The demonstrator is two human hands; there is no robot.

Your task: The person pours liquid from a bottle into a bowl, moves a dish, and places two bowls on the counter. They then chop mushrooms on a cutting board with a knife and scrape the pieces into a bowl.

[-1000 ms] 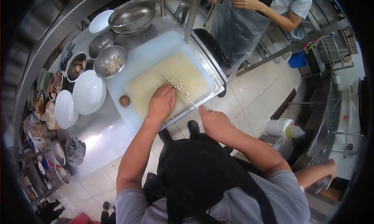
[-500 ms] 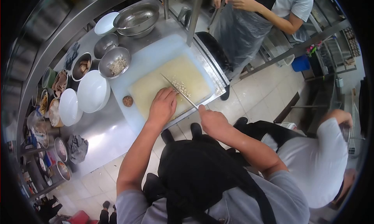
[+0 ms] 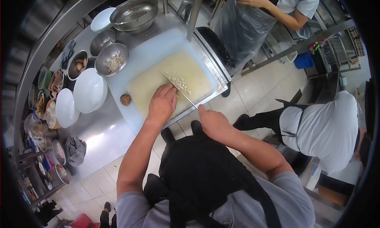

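Note:
My right hand (image 3: 211,119) is closed round the handle of a knife (image 3: 185,97), whose blade lies across the yellowish cutting board (image 3: 146,79). Close against the blade, my left hand (image 3: 162,102) rests on the board with fingers curled together; what is under them is hidden. Small chopped pale pieces (image 3: 180,84) lie on the far side of the blade. A brown mushroom (image 3: 125,99) sits left of my left hand, on the bluish board (image 3: 118,83). More chopped pieces fill a metal bowl (image 3: 111,60) beyond it.
White bowls (image 3: 90,90), a bowl of mushrooms (image 3: 78,65) and large metal bowls (image 3: 133,14) stand on the steel counter (image 3: 99,137). A grey cloth (image 3: 76,150) lies at left. One co-worker (image 3: 247,26) stands across; another (image 3: 320,127) is at right. A metal post (image 3: 195,16) rises behind the board.
The co-worker at right has shifted and turned, with an arm lowered. The whole view has moved slightly. My hands keep nearly the same place at the knife.

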